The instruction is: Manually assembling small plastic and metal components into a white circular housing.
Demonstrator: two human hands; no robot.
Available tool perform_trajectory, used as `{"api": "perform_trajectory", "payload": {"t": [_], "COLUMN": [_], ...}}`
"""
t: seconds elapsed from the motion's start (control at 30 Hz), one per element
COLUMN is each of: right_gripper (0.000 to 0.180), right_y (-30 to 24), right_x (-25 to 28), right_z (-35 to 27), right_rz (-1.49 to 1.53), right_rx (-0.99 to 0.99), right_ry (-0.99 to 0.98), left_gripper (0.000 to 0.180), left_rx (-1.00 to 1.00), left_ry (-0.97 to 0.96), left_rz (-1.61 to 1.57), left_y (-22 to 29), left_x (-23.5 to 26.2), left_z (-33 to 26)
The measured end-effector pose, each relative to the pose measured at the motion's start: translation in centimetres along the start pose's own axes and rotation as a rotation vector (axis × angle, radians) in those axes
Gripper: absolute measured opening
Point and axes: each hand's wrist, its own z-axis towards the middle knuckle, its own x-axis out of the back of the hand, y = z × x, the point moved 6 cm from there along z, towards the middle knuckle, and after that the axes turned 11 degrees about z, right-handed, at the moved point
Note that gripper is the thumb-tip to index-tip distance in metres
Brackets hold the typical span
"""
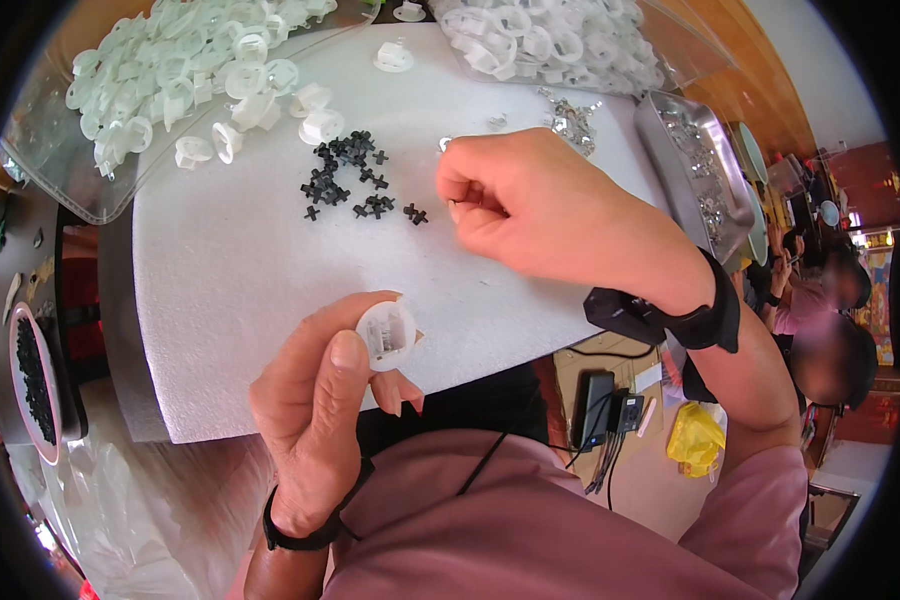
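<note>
Left hand (310, 420): pinching white round cap (394, 350). Right hand (520, 200): right of and farther than cap, fingertips pressed together, contents unclear; black crosses (322, 186) to its left.

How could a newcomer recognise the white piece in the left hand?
Find the big white foam sheet. By its near edge, the left hand holds a round white piece. Unlike the white pieces lying loose farther off, this one is held.
</note>
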Motion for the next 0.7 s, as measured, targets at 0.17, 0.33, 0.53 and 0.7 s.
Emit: {"api": "perform_trajectory", "payload": {"t": [0.17,0.33,0.53,0.7], "right_gripper": [0.011,0.012,0.013,0.011], "right_y": [1.5,2.2,2.4,2.8], "right_x": [0.5,0.0,0.0,-0.3], "right_z": [-1.9,-2.8,-2.5,-1.8], "right_rz": [0.563,0.761,0.604,0.289], "right_rx": [-0.233,-0.271,-0.252,-0.146], "right_ry": [-0.056,-0.059,-0.036,0.046], "left_gripper": [0.039,0.038,0.035,0.034], "left_rx": [0.002,0.05,0.029,0.03], "left_ry": [-0.002,0.052,0.005,0.021], "left_rz": [-0.001,0.024,-0.022,-0.024], "left_y": [0.2,-0.2,0.0,-0.1], "left_x": [0.0,0.0,0.1,0.2], "left_z": [-0.1,-0.1,-0.1,-0.1]}}
